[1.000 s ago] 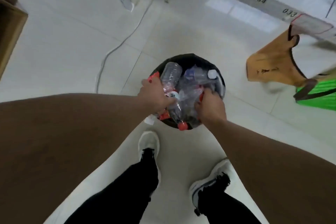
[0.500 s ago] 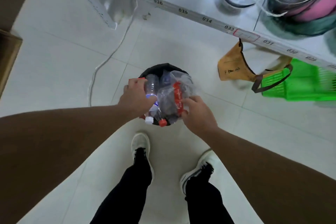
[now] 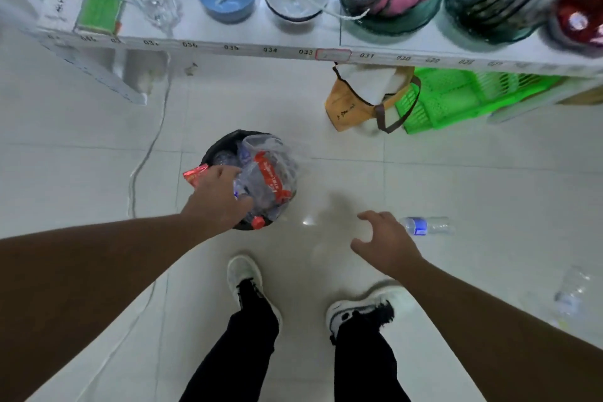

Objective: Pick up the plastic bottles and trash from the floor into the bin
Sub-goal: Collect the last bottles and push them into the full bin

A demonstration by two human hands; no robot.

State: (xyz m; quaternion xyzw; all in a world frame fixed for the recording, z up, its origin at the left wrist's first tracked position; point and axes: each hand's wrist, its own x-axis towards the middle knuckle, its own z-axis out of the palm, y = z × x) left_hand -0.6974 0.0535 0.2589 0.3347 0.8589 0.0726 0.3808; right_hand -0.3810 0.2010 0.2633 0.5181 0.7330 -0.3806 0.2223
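A black bin (image 3: pixel 222 147) stands on the white floor, piled high with clear plastic bottles (image 3: pixel 270 173) that have red labels and caps. My left hand (image 3: pixel 217 196) rests on the pile at the bin's near left rim, pressing on a bottle. My right hand (image 3: pixel 386 240) hovers open to the right of the bin, fingers spread and holding nothing. Just beyond its fingertips a clear bottle with a blue label (image 3: pixel 427 226) lies on the floor. Another clear bottle (image 3: pixel 571 294) lies blurred at the far right.
A white shelf (image 3: pixel 228 46) with bowls, glasses and steel pans runs across the top. Under it sit a tan bag (image 3: pixel 350 108) and a green basket (image 3: pixel 456 95). A white cable (image 3: pixel 148 157) trails left of the bin. My two feet stand below the bin.
My right hand left the bin's pile and swung right, opening toward the blue-labelled bottle. The view rose, showing more shelf and the floor bottles. My left hand stays on the pile.
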